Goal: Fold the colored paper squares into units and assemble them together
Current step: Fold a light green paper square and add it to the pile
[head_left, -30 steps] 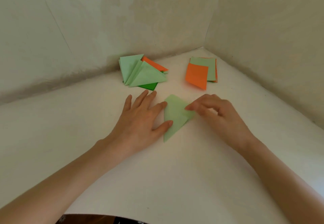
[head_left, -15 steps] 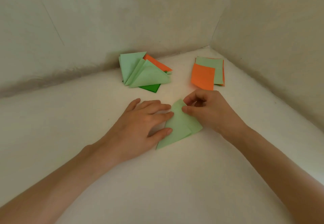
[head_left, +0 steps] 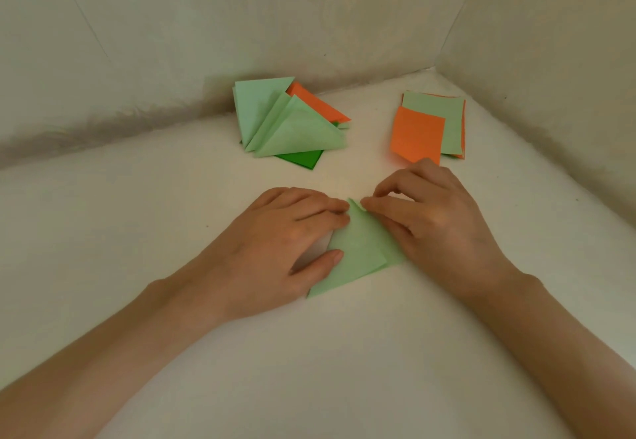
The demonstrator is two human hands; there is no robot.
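A light green paper (head_left: 358, 253), partly folded into a pointed shape, lies flat on the white surface between my hands. My left hand (head_left: 285, 242) presses on its left side, index fingertip near the top point and thumb on the lower edge. My right hand (head_left: 430, 218) covers its right side, fingertips pinching the fold at the top point. A pile of folded triangular units (head_left: 289, 122), light green with orange and dark green ones under it, sits behind. A stack of flat squares (head_left: 430, 125), orange on light green, lies at the back right.
The white surface (head_left: 309, 352) sits in a corner: a wall (head_left: 206, 25) runs along the back and another wall (head_left: 550, 43) closes the right side, close to the stack of squares.
Both hands drew together over the green paper. My right hand folded its right flap inward and its fingertips now meet my left index finger at the top point. The paper turned slightly.
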